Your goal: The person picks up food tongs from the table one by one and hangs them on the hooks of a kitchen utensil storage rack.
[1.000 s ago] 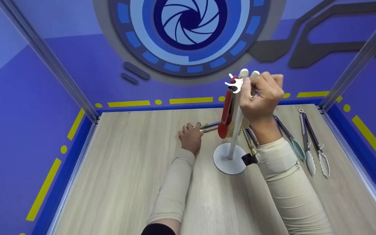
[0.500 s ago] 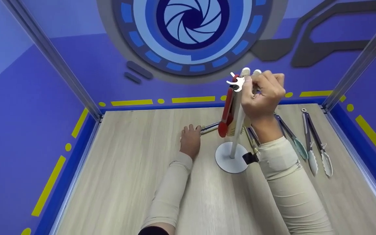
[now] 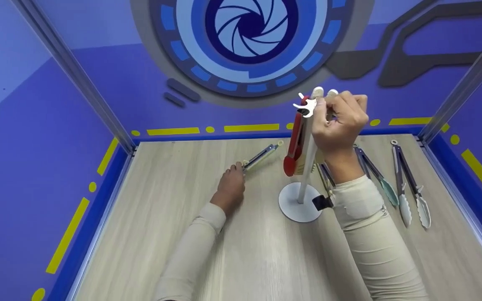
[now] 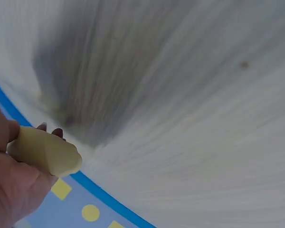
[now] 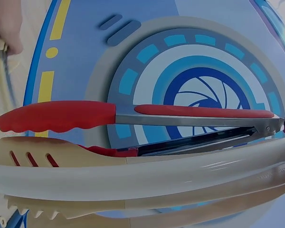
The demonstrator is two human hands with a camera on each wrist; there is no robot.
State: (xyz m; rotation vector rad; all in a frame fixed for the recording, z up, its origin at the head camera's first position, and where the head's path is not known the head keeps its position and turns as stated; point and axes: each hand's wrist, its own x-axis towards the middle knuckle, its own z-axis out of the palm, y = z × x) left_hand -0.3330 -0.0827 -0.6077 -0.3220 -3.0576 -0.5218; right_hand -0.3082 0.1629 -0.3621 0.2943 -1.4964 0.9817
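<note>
In the head view my left hand [image 3: 230,187] grips the head end of a pair of tongs [image 3: 259,158] with dark handles, the ring end pointing away to the right. A cream tong head [image 4: 50,151] sticks out between thumb and fingers in the left wrist view. My right hand [image 3: 341,120] pinches the top of a white utensil stand [image 3: 305,172], beside its hooks. Red-tipped tongs [image 5: 204,114] hang from the stand, their ring at a hook. Behind the pole hang beige utensils, among them a slotted turner [image 5: 69,152].
To the right lie tongs with green heads [image 3: 387,191] and tongs with pale scalloped heads [image 3: 408,188]. Another pair [image 3: 324,175] lies partly hidden behind the right forearm. The stand's round base [image 3: 291,205] rests on the wooden table [image 3: 149,234]. Blue printed walls [image 3: 98,83] enclose it.
My left hand has moved left and nearer, drawing the tongs out from behind the stand so their ring end now shows. My right hand has kept its grip on the stand's top.
</note>
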